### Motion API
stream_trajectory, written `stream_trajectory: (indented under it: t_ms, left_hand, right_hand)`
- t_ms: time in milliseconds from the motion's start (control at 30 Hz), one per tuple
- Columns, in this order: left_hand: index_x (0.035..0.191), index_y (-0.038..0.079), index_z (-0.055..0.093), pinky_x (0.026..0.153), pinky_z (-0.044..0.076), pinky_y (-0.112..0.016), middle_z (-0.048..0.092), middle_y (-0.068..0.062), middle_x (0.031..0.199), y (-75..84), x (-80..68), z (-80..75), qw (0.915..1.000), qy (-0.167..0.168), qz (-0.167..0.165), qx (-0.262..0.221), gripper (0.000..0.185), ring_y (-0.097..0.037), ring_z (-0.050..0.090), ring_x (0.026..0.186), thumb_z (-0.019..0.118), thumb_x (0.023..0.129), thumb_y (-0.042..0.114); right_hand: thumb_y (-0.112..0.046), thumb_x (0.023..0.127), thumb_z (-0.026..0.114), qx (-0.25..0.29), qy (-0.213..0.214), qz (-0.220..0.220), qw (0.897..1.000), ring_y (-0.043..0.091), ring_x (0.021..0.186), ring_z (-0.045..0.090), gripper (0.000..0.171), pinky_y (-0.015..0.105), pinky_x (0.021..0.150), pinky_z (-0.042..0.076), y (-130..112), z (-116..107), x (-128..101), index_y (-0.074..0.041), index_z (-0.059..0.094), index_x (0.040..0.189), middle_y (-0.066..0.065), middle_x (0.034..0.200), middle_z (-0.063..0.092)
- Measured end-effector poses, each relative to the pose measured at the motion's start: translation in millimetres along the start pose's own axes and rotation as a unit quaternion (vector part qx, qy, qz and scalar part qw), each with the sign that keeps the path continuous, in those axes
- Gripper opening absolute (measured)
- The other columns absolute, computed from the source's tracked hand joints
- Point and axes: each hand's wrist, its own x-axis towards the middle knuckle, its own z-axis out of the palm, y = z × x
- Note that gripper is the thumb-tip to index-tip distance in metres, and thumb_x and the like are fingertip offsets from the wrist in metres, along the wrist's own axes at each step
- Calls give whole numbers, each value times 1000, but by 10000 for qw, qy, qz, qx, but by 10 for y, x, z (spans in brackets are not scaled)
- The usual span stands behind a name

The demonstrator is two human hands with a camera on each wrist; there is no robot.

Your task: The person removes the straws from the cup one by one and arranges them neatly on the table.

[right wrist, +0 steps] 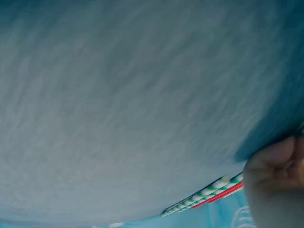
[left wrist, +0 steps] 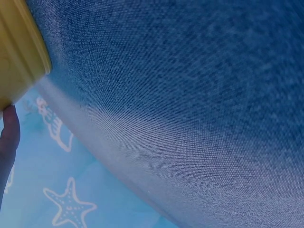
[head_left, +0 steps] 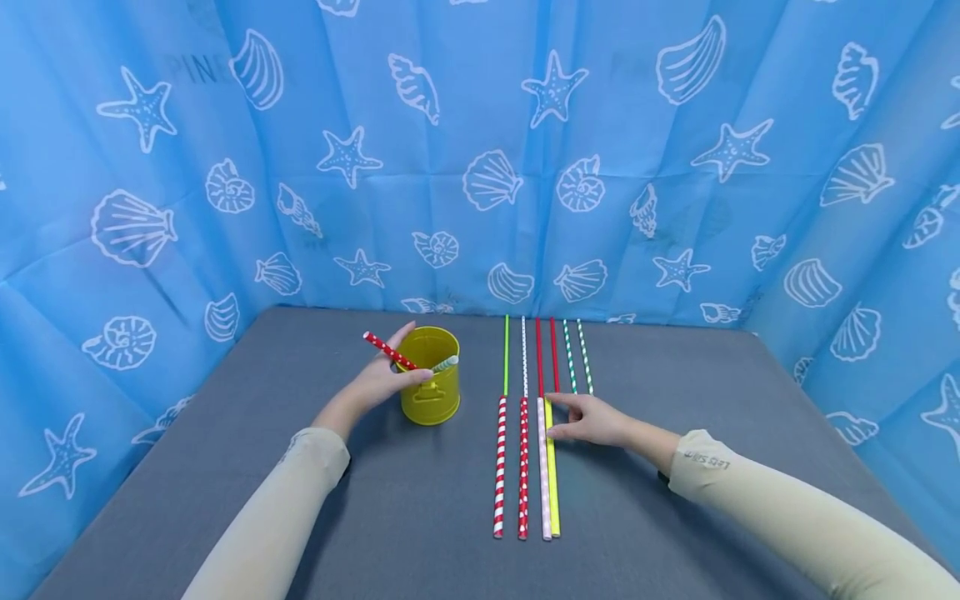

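Note:
In the head view my left hand (head_left: 381, 379) holds a small yellow bucket (head_left: 431, 404) round its left side, thumb at the near rim. A red straw with white dots (head_left: 390, 351) and a green-and-white straw (head_left: 446, 364) stick out of it. My right hand (head_left: 592, 419) is at the far end of a yellow straw (head_left: 553, 492), index finger extended and thumb beside the straw; firm contact is hard to tell. Left of the yellow straw lie a pale pink dotted straw (head_left: 543, 483), a red dotted straw (head_left: 522, 483) and a red-and-white striped straw (head_left: 500, 475).
Beyond these lies a back row: a green straw (head_left: 506, 354), a white patterned straw (head_left: 524, 358), two red straws (head_left: 539, 358) and two green-and-white striped straws (head_left: 584, 358). A blue shell-print curtain (head_left: 487, 108) surrounds the grey table (head_left: 420, 517).

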Motion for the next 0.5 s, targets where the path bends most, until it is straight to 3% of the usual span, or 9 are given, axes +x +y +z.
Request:
stream_trajectory:
  t_ms: [233,500]
  left_hand:
    - [156,31,10,107,19,-69,12,-14,160,4,2,1,10000,11,-30,-1,92,-42,15,142,71,87,35]
    - [157,30,11,107,20,-68,13,-14,160,3,3,5,10000,37,-9,14,92,-42,15,143,71,87,34]
  right_hand:
    - [-33,80,80,-478,207,98,9986,12,51,33,81,25,50,27,-55,88,-13,0,43,145,-4,57,35]
    - [-24,82,79,-117,-135,190,9997,13,53,36,80,25,51,29,-21,-1,-19,2,39,146,-1,59,39]
